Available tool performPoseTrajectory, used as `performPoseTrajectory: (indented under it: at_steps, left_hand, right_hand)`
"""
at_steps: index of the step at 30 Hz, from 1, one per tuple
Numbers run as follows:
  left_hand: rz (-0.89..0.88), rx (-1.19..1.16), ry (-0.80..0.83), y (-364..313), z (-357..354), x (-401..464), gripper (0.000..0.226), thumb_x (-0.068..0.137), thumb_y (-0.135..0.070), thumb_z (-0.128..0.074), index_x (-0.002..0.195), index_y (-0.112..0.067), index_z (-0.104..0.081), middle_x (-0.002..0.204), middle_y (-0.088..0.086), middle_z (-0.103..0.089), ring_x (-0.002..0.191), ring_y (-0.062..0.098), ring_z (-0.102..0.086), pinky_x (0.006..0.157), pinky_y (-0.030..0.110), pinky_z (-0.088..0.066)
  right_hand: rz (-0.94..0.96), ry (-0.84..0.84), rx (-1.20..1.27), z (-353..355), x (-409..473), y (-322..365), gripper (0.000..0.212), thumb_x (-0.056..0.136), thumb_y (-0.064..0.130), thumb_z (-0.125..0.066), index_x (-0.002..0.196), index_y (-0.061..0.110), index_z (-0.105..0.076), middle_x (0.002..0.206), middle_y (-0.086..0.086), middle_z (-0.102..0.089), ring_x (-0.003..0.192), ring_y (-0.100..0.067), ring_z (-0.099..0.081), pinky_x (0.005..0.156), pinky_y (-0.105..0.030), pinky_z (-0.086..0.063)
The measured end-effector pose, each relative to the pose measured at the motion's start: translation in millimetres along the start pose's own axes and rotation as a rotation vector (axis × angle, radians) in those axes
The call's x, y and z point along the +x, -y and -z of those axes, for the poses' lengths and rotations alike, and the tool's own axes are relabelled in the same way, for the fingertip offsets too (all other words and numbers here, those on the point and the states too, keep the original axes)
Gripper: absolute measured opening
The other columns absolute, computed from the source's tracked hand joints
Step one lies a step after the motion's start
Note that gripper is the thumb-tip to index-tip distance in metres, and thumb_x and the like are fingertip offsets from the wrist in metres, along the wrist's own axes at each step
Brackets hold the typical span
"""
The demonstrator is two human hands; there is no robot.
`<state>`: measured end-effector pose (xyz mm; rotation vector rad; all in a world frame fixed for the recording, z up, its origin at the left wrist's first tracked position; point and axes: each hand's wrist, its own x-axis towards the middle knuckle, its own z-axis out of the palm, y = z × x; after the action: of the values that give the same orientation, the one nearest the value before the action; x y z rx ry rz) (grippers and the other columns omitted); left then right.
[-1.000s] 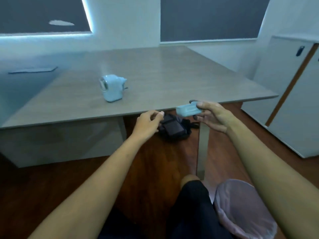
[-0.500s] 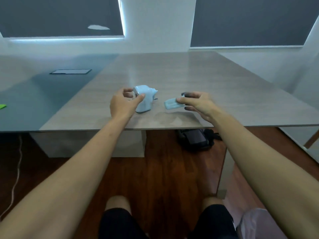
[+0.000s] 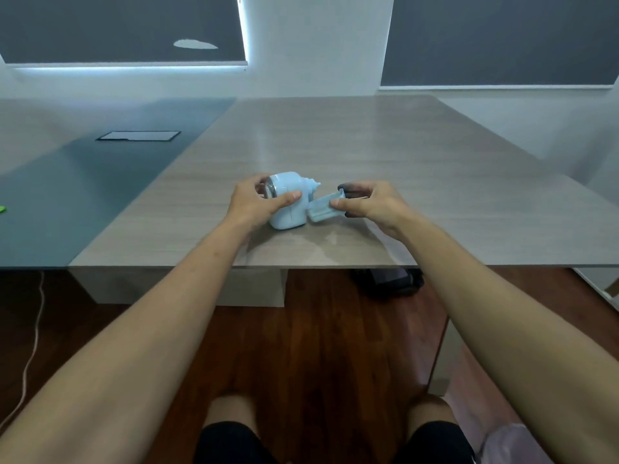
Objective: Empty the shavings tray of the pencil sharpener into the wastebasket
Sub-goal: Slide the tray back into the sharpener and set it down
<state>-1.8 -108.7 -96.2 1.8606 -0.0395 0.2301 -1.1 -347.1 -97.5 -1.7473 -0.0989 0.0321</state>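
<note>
While held, tray [image 3: 322, 209] against sharpener [image 3: 290, 202]

on the table [image 3: 418, 169], left hand [image 3: 254, 202] grips the pencil sharpener [image 3: 289, 204]; right hand [image 3: 371, 204] holds the shavings tray [image 3: 321, 209] against it.

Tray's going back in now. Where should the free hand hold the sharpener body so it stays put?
Grip the pencil sharpener across its rounded upper body, coming from its left, away from the tray. The shavings tray enters low on its right side, so the left hand braces against that push while the right hand feeds it.
</note>
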Motion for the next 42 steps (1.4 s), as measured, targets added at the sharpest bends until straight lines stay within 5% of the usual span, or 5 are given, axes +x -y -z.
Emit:
performPoseTrajectory:
  at_steps: [8,17,23,28,42]
  left_hand:
    - [-0.01,-0.112,0.203,-17,7,-8,0.048,0.079,-0.025,-0.08,0.122,-0.009,-0.066,0.109,0.003,-0.073,0.09,0.012,-0.07,0.074,0.031,-0.062]
    - [0.041,-0.241,0.149,-20,-3,-14,0.051,0.076,-0.031,-0.083,0.117,-0.009,-0.064,0.111,0.007,-0.073,0.101,0.019,-0.072,0.069,0.036,-0.062]
    - [0.041,-0.289,0.13,-29,-9,-17,0.056,0.076,-0.032,-0.083,0.122,-0.007,-0.062,0.115,0.006,-0.072,0.1,0.016,-0.072,0.071,0.036,-0.062]
    - [0.037,-0.228,0.105,-28,-1,-19,0.061,0.07,-0.034,-0.086,0.121,-0.008,-0.062,0.115,0.008,-0.072,0.099,0.019,-0.072,0.072,0.037,-0.063]
    - [0.124,0.126,-0.536,9,67,-25,0.074,0.05,-0.046,-0.091,0.112,-0.022,-0.058,0.109,-0.004,-0.065,0.098,0.017,-0.065,0.086,0.03,-0.051]
  right_hand:
    - [-0.001,0.123,0.196,3,3,3,0.049,0.077,0.011,-0.081,0.123,0.0,-0.066,0.117,-0.011,-0.073,0.109,-0.023,-0.07,0.095,-0.034,-0.056]
    - [0.044,0.016,0.345,-21,-14,-3,0.063,0.064,0.015,-0.088,0.119,0.005,-0.059,0.109,-0.016,-0.073,0.103,-0.027,-0.072,0.094,-0.041,-0.057]
    - [0.036,-0.032,0.423,-34,-16,-1,0.041,0.073,0.005,-0.084,0.102,0.009,-0.056,0.098,-0.011,-0.074,0.099,-0.027,-0.072,0.099,-0.048,-0.054]
    - [0.008,0.015,0.263,-35,-16,3,0.049,0.07,0.014,-0.087,0.109,0.009,-0.059,0.099,-0.006,-0.077,0.096,-0.019,-0.073,0.094,-0.042,-0.057]
    - [0.058,-0.15,0.05,-81,-17,2,0.055,0.068,0.048,-0.085,0.106,0.012,-0.069,0.104,-0.003,-0.072,0.098,-0.017,-0.071,0.078,-0.033,-0.063]
